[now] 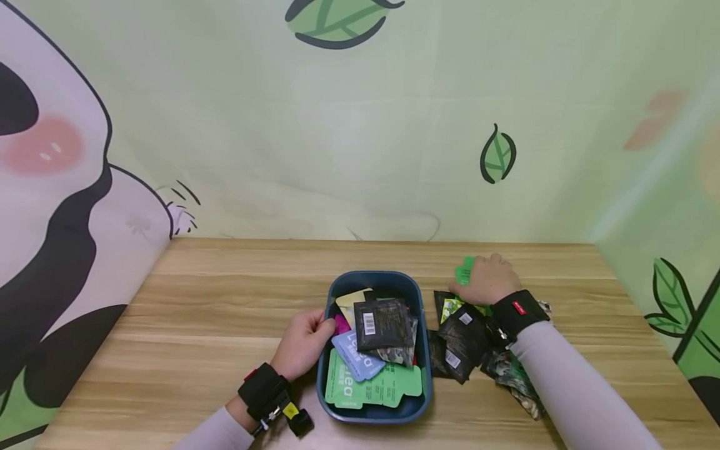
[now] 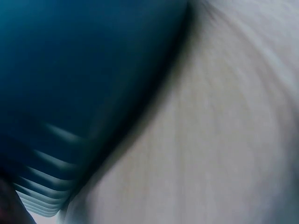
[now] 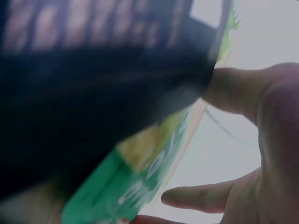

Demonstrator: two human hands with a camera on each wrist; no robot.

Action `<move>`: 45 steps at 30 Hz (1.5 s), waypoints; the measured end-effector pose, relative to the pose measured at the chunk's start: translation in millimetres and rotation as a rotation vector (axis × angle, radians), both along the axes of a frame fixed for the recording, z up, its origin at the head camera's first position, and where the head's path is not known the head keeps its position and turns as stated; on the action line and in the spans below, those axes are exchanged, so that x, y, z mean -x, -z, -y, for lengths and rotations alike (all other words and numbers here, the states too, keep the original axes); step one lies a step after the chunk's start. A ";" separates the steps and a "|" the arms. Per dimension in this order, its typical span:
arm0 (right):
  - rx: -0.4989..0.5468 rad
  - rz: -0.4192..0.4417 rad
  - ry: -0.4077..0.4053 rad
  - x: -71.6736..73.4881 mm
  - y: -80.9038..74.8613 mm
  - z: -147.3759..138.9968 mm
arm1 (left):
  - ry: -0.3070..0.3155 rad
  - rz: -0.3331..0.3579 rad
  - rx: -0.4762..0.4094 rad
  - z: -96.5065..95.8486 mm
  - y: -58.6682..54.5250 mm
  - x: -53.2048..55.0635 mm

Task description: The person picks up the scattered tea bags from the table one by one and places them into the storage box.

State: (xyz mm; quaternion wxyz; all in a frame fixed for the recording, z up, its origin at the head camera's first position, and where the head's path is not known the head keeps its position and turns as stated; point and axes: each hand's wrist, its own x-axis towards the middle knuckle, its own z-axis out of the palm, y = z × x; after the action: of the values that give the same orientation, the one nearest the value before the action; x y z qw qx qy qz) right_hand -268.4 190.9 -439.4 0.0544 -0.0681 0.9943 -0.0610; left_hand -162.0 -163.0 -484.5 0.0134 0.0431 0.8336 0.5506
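A dark blue plastic bin holds several flat packets, among them a black sachet, a light blue sachet and a green die-cut packet. My left hand grips the bin's left rim; the left wrist view shows the bin's ridged outer wall close up. Over a pile of packets to the right is my right hand, thumb and fingers spread apart in the right wrist view. Its thumb meets a dark packet's edge, and a fingertip lies by a green packet.
Several black sachets overlap right of the bin. A dark patterned pouch lies partly under my right forearm. The wooden table ends at a printed backdrop behind.
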 end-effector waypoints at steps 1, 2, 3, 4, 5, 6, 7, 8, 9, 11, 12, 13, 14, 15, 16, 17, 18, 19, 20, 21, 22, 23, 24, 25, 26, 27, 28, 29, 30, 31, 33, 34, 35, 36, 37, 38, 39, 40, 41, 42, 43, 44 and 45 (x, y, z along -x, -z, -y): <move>0.001 -0.001 0.001 0.0 -0.2 1.0 | 0.001 0.000 -0.001 0.0 -0.2 0.0; 0.004 -0.002 0.003 0.0 -0.8 2.2 | 0.000 0.001 0.000 0.1 -0.2 -0.1; 0.008 -0.002 0.005 0.3 -1.0 3.2 | -0.001 0.000 0.001 0.4 -0.2 -0.1; 0.017 -0.001 0.007 0.7 -1.1 4.3 | -0.002 -0.001 0.003 0.6 -0.2 -0.1; 0.025 -0.003 0.009 1.2 -1.3 5.5 | -0.005 -0.002 0.005 0.9 -0.1 0.0; 0.034 -0.008 0.010 1.7 -1.2 6.7 | -0.006 -0.004 0.007 1.1 0.0 0.1; 0.042 -0.012 0.009 2.2 -0.8 8.0 | -0.007 -0.004 0.007 1.3 0.1 0.1; 0.050 -0.021 0.005 2.8 -0.1 9.1 | -0.009 -0.005 0.008 1.4 0.1 0.0; 0.055 -0.031 0.001 3.3 0.7 10.4 | -0.009 -0.006 0.007 1.3 -0.1 -0.1; 0.072 -0.052 -0.001 3.9 2.5 13.2 | -0.009 -0.005 0.007 1.0 -0.3 -0.3; 0.082 -0.061 0.000 4.0 3.5 14.5 | -0.009 -0.005 0.008 0.7 -0.5 -0.4; 0.090 -0.067 0.002 4.0 4.0 16.1 | -0.009 -0.003 0.006 0.4 -0.7 -0.4; 0.097 -0.077 0.008 4.2 4.6 17.5 | -0.010 -0.001 0.008 0.2 -0.8 -0.3; 0.098 -0.085 0.012 4.7 5.1 18.8 | -0.011 0.003 0.009 0.3 -0.9 -0.1; 0.099 -0.096 0.015 5.3 5.6 19.7 | -0.010 0.008 0.011 0.1 -1.2 0.1; 0.095 -0.105 0.016 5.8 6.0 20.6 | -0.011 0.010 0.013 0.1 -1.6 0.2; 0.091 -0.116 0.016 6.1 5.8 21.4 | -0.011 0.013 0.013 0.1 -2.0 0.3; 0.087 -0.128 0.012 6.7 5.9 22.2 | -0.010 0.017 0.013 0.3 -2.3 0.3; 0.084 -0.146 0.008 7.2 6.2 22.8 | -0.009 0.019 0.014 0.5 -2.7 0.3; 0.081 -0.161 0.005 7.4 6.4 23.3 | -0.008 0.020 0.014 0.6 -2.9 0.3; 0.078 -0.178 0.001 7.3 6.7 23.9 | -0.007 0.022 0.012 0.4 -3.1 0.2; 0.074 -0.195 -0.003 7.0 7.1 24.6 | -0.007 0.022 0.011 0.5 -3.1 0.2; 0.069 -0.217 -0.007 6.7 7.6 25.1 | -0.007 0.023 0.010 0.4 -3.1 0.1; 0.063 -0.243 -0.010 6.4 8.3 25.8 | -0.007 0.024 0.011 0.3 -2.9 0.1; 0.056 -0.269 -0.011 6.0 9.0 26.3 | -0.007 0.024 0.009 0.3 -2.8 0.1; 0.045 -0.293 -0.014 5.7 9.5 27.0 | -0.008 0.025 0.009 0.2 -2.7 0.0; 0.034 -0.321 -0.018 5.5 9.8 27.5 | -0.008 0.026 0.008 0.2 -2.6 -0.2; 0.021 -0.348 -0.017 4.9 9.7 28.1 | -0.009 0.028 0.007 0.2 -2.4 -0.3; 0.011 -0.376 -0.017 4.1 9.2 28.5 | -0.009 0.029 0.008 0.2 -2.3 -0.4; 0.003 -0.407 -0.015 3.7 8.6 28.6 | -0.009 0.031 0.006 0.1 -2.1 -0.3; -0.001 -0.461 -0.012 2.1 6.1 28.7 | -0.008 0.033 0.005 -0.3 -1.8 -0.3; 0.003 -0.486 -0.008 1.2 4.6 28.5 | -0.008 0.035 0.004 -0.5 -1.7 -0.2; 0.008 -0.513 -0.006 0.4 3.4 27.9 | -0.008 0.036 0.004 -0.6 -1.7 -0.2; 0.025 -0.543 -0.006 -0.5 2.0 27.5 | -0.008 0.037 0.004 -0.6 -1.9 -0.3; 0.037 -0.575 -0.011 -1.3 0.7 26.9 | -0.008 0.037 0.004 -0.7 -2.0 -0.3; 0.052 -0.609 -0.018 -2.1 -0.8 26.5 | -0.009 0.037 0.005 -0.7 -2.2 -0.4; 0.072 -0.647 -0.026 -2.7 -2.4 26.1 | -0.009 0.038 0.005 -0.7 -2.4 -0.4; 0.093 -0.689 -0.038 -3.4 -3.9 25.9 | -0.010 0.038 0.006 -0.7 -2.5 -0.5; 0.117 -0.732 -0.055 -4.1 -5.7 26.0 | -0.010 0.036 0.007 -0.6 -2.7 -0.6; 0.142 -0.773 -0.074 -5.1 -8.1 26.9 | -0.011 0.036 0.008 -0.6 -2.7 -0.6; 0.159 -0.814 -0.096 -6.2 -11.0 28.0 | -0.010 0.036 0.008 -0.6 -2.8 -0.6; 0.182 -0.851 -0.123 -7.8 -14.7 29.9 | -0.010 0.035 0.009 -0.5 -2.8 -0.6; 0.201 -0.884 -0.154 -9.7 -18.8 32.6 | -0.011 0.032 0.009 -0.4 -2.9 -0.7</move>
State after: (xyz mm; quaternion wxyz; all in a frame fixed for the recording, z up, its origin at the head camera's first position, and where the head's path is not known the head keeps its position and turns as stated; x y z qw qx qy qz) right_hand -258.7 158.4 -420.6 -0.3777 -0.1660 0.9032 -0.1182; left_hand -161.3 -162.6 -481.6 0.0242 0.0298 0.8359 0.5475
